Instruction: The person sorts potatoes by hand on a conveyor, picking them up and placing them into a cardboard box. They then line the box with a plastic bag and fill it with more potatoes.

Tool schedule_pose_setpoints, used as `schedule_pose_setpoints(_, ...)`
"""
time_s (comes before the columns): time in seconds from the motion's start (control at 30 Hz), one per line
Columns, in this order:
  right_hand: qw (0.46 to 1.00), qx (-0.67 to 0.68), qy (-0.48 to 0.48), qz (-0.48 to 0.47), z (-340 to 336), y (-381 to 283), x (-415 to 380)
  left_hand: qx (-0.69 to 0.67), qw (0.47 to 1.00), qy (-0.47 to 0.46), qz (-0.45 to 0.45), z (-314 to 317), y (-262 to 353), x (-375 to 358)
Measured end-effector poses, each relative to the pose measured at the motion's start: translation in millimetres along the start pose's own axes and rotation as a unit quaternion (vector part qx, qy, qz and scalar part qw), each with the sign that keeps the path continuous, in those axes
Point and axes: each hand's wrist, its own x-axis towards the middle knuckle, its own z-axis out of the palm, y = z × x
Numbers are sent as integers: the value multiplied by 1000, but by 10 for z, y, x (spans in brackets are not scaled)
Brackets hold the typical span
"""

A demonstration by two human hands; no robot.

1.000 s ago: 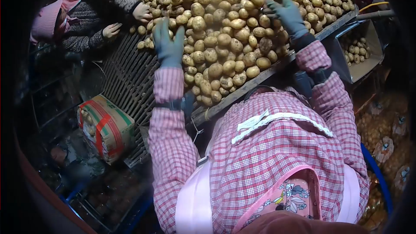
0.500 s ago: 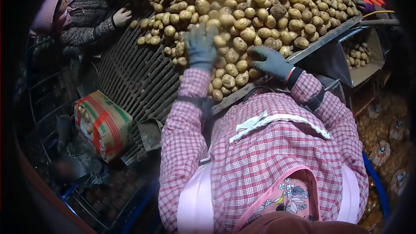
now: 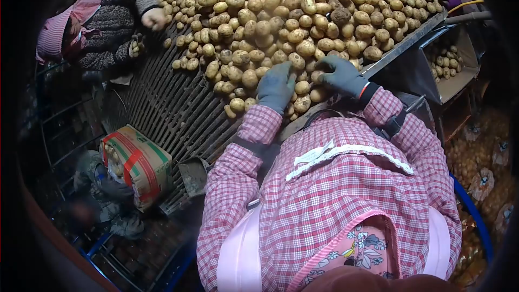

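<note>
Potatoes (image 3: 259, 27) lie heaped over a slatted grating in front of me. My left hand (image 3: 274, 87), in a grey-green glove, rests at the near edge of the heap. Its fingers are slightly bent against the potatoes, with the thumb apart. On the right, my gloved right hand (image 3: 341, 77) is curved, fingers and thumb apart, beside a potato (image 3: 317, 77). Neither hand visibly lifts a potato, though some fingertips are partly hidden among them.
A metal rail (image 3: 405, 46) borders the heap at right; beyond it is a box (image 3: 459, 78) holding potatoes. At left, bare slats (image 3: 167, 103) lead to a carton (image 3: 146, 157) with red tape, a person's arm beside it. Another person's hand (image 3: 154, 19) is at the far left.
My left hand has drawn back and right, toward my right hand, and potatoes shifted nearer. My right hand barely moved. The carton moved slightly right; an arm now shows beside it.
</note>
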Motion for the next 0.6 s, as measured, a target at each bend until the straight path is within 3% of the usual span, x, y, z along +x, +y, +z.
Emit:
schedule_pose_setpoints(0.03,999,39,-2,3,-86,-73,-54,4,999,-28,-18,7,5,2)
schedule_pose_setpoints(0.17,992,-71,1,-103,102,134,-79,61,995,-81,-12,-43,104,-49)
schedule_pose_setpoints(0.3,983,-153,-43,-89,71,-19,47,75,994,-73,17,65,6,-60)
schedule_pose_setpoints(0.37,988,107,-112,-7,-126,-136,113,81,994,-60,33,63,14,-69)
schedule_pose_setpoints(0.43,936,318,-136,60,-206,-71,199,75,994,-72,29,16,56,-124)
schedule_pose_setpoints(0.53,830,524,-157,112,-239,72,167,148,989,-6,19,131,92,-63)
schedule_pose_setpoints(0.6,797,580,-111,129,-175,-21,69,147,989,-24,5,101,126,3)
